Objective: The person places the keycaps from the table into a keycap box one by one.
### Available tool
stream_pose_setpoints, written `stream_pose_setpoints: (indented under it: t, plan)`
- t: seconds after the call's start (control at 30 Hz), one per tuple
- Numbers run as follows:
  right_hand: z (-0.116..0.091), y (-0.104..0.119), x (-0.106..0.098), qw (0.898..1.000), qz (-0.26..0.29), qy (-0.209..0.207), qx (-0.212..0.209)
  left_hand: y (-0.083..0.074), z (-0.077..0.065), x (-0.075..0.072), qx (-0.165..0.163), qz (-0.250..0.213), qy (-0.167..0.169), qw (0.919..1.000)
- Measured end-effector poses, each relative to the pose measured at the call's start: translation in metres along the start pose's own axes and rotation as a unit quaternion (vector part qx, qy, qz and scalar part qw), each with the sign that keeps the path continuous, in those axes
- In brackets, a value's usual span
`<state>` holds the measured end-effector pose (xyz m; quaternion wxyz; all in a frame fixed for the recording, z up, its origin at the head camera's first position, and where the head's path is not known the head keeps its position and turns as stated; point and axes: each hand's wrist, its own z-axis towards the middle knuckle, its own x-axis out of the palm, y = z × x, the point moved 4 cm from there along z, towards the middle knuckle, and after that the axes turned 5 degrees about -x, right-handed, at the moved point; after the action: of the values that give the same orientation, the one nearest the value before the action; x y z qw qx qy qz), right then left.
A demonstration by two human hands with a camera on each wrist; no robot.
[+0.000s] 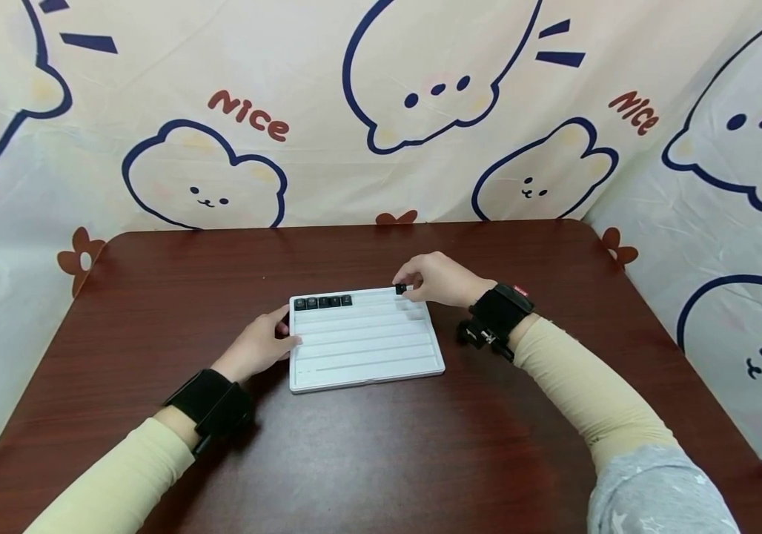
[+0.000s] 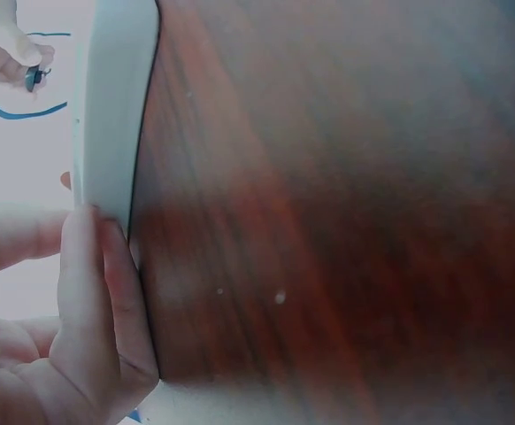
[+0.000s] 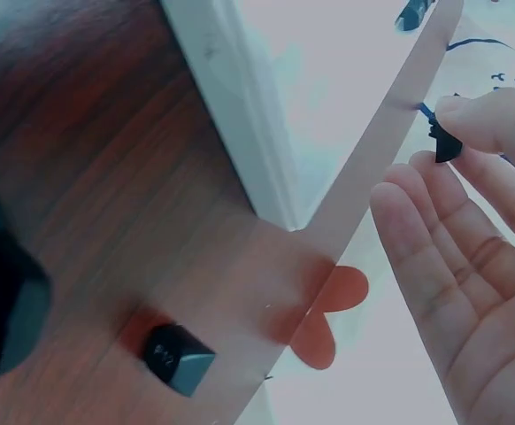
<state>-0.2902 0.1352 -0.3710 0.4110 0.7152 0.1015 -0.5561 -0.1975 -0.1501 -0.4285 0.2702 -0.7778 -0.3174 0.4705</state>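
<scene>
A white ridged tray (image 1: 361,341) lies on the table, with a row of several black keycaps (image 1: 322,302) in its top left groove. My left hand (image 1: 257,345) holds the tray's left edge, thumb at the rim; in the left wrist view, its fingers (image 2: 88,292) lie against the white side wall. Over the tray's far right corner, my right hand (image 1: 441,278) pinches one black keycap (image 3: 446,142) between thumb and fingertips. Another black keycap (image 3: 180,359) rests on the table near the tray's corner in the right wrist view.
The dark brown wooden table (image 1: 368,452) extends around the tray. Behind it hangs a pale curtain (image 1: 328,178) printed with cartoon figures. Black straps (image 1: 210,404) sit on both wrists, and a dark shape (image 3: 10,301) shows at the right wrist view's left edge.
</scene>
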Motion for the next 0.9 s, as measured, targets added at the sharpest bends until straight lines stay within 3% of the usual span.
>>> stream_pose_setpoints:
  t: [0.9]
  plan:
    - [0.022,0.015,0.015,1.000,0.014,0.014,-0.012,-0.001,-0.001,0.001,0.000,-0.002,0.000,1.0000]
